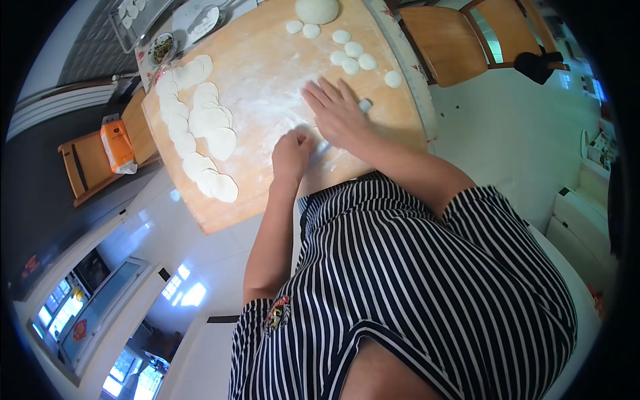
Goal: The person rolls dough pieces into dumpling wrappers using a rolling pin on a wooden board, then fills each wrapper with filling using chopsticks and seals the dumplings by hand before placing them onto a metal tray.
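My right hand (339,119) lies flat over a pale rolling pin (321,149), its fingers stretched out across the floured board (267,100). One end of the pin sticks out beyond the palm, the other runs toward my left hand (291,156). That left hand is closed with its fingertips curled together close to the pin; what they pinch is hidden. Left of it, flat round dough wrappers (222,143) overlap in rows. Toward the far right of the board are several small dough pieces (353,49) and a large dough ball (317,9).
A bowl of chopped filling (162,49) and a dish of flour (204,21) stand past the board's far left corner, near a metal tray (137,27). Wooden chairs flank the table; an orange package (119,147) rests on the left one (87,160).
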The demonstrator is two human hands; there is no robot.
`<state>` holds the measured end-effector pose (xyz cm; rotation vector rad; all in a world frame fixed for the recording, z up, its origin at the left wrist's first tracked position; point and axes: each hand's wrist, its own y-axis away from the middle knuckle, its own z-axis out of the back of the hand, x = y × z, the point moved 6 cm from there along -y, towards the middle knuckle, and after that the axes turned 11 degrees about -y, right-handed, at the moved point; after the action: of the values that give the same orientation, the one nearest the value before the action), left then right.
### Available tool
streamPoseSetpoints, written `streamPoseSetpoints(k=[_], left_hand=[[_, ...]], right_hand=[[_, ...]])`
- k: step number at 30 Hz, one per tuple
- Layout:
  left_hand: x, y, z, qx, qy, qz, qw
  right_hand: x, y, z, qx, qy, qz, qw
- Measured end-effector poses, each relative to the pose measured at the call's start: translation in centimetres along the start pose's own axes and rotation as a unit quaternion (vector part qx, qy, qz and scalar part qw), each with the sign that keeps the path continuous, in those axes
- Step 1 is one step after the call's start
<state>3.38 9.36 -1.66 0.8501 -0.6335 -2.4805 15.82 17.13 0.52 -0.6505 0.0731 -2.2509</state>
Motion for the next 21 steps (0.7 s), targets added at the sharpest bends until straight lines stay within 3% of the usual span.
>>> streamPoseSetpoints(k=[1,3,6,8,9,10,14,16,18,21], left_hand=[[-0.2,-1.0,0.1,-0.037,-0.051,-0.027,0.998],[-0.5,-2.2,-0.1,-0.07,-0.108,-0.069,0.989],[-0.1,-1.7,-0.2,-0.105,-0.124,-0.114,0.98],[1.0,-0.3,0.0,-0.124,-0.125,-0.102,0.979],[1.9,0.3,0.0,-0.094,-0.06,-0.049,0.993],[2.6,0.4,-0.1,-0.062,0.006,0.005,0.998],[2.0,-0.2,-0.3,-0.027,-0.051,-0.009,0.998],[1.2,-1.2,0.2,-0.053,-0.099,-0.027,0.993],[0.4,-2.4,0.6,-0.078,-0.152,-0.082,0.982],[1.2,-0.6,1.0,-0.116,-0.114,-0.13,0.978]], right_hand=[[0.4,-1.3,-0.8,-0.003,-0.002,-0.001,1.0],[-0.5,-3.1,-1.1,-0.066,-0.02,-0.099,0.993],[-0.6,0.7,-0.3,-0.001,0.014,-0.075,0.997],[-0.8,5.3,0.6,0.035,0.021,-0.052,0.998],[-0.6,5.9,0.8,0.075,0.029,-0.026,0.996],[-0.8,5.4,0.9,0.07,0.03,-0.027,0.997],[0.6,0.7,-0.1,0.075,0.057,-0.035,0.995],[0.3,-2.3,-0.5,-0.026,-0.008,-0.08,0.996],[-0.2,-3.1,-1.2,-0.026,-0.008,-0.095,0.995],[-0.5,0.9,-0.6,0.013,0.005,-0.082,0.997]])
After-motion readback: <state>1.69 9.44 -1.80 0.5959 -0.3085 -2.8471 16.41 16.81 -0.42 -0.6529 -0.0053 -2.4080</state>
